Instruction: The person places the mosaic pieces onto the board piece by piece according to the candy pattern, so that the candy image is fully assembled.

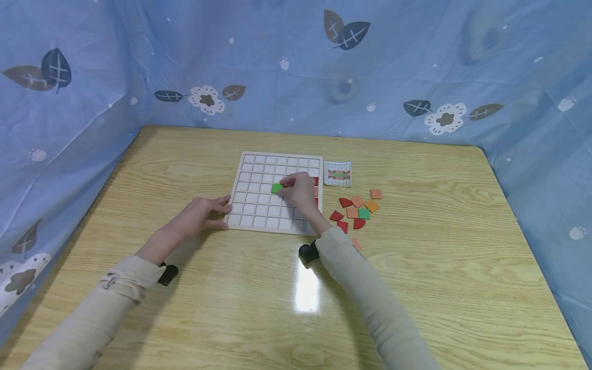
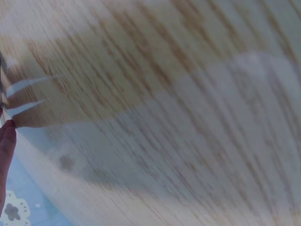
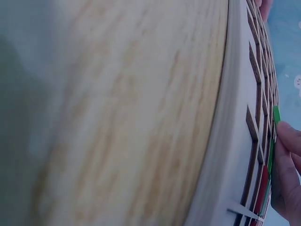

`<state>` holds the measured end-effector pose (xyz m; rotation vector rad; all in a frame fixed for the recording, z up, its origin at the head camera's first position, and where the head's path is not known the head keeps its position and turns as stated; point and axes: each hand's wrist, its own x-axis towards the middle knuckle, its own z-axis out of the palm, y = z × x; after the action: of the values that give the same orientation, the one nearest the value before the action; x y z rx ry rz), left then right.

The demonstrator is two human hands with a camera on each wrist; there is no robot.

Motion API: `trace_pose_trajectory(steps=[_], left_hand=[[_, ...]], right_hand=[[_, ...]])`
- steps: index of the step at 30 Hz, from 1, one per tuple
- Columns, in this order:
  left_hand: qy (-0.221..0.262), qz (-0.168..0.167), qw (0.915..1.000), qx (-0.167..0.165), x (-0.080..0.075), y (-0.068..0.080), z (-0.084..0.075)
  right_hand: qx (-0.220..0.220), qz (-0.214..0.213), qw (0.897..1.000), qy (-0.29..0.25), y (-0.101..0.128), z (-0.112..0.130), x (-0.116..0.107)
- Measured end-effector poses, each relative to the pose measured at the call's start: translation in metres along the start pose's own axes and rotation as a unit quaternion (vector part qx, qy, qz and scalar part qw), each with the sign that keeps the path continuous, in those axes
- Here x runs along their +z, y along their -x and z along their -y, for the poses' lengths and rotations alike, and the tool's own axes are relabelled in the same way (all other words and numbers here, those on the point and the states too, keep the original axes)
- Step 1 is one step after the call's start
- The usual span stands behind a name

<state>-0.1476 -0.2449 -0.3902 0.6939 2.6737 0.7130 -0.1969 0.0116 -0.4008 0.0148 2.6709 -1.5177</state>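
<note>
A white grid board [image 1: 257, 220] lies on the wooden table. My right hand [image 1: 300, 191] pinches a green square tile [image 1: 276, 188] between thumb and fingertips, over the board's middle. The right wrist view also shows that green tile [image 3: 276, 114] at the fingertips, close over the grid. Along the board's right side, red pieces [image 1: 316, 181] and a salmon piece [image 1: 316, 191] show past my hand, which hides some cells. My left hand [image 1: 203, 213] rests at the board's left edge, fingers and thumb extended along the frame.
Right of the board lies a small printed pattern card [image 1: 338, 174]. Below it are scattered loose pieces: red quarter-rounds [image 1: 336, 216], salmon squares [image 1: 376, 194], an orange square [image 1: 372, 206] and a green square [image 1: 364, 213]. A blue patterned cloth [image 1: 287, 67] hangs behind the table [image 1: 439, 231].
</note>
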Motion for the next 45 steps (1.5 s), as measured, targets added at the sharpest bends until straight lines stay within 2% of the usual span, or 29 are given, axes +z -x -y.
trace_pose_trajectory(steps=[16,22,27,32,38,45], left_hand=[[-0.002,-0.003,1.0000,0.006,0.001,-0.003,-0.002],[0.007,-0.002,1.0000,0.003,0.001,-0.004,-0.003],[0.007,-0.004,1.0000,0.002,0.002,-0.005,-0.001],[0.007,-0.004,1.0000,0.004,0.002,-0.006,-0.001],[0.003,-0.005,1.0000,0.008,0.002,-0.004,-0.001],[-0.001,-0.008,1.0000,0.003,0.002,0.002,0.001]], right_hand=[[0.014,0.001,1.000,0.006,-0.003,0.002,-0.002],[0.018,-0.006,1.000,-0.013,-0.004,0.001,-0.005],[0.005,-0.003,0.999,-0.053,-0.001,-0.001,-0.011],[-0.002,0.020,0.996,-0.085,0.005,-0.006,-0.031],[0.001,0.072,0.991,-0.109,0.019,-0.015,-0.070],[0.029,0.076,0.988,-0.130,0.036,-0.033,-0.117]])
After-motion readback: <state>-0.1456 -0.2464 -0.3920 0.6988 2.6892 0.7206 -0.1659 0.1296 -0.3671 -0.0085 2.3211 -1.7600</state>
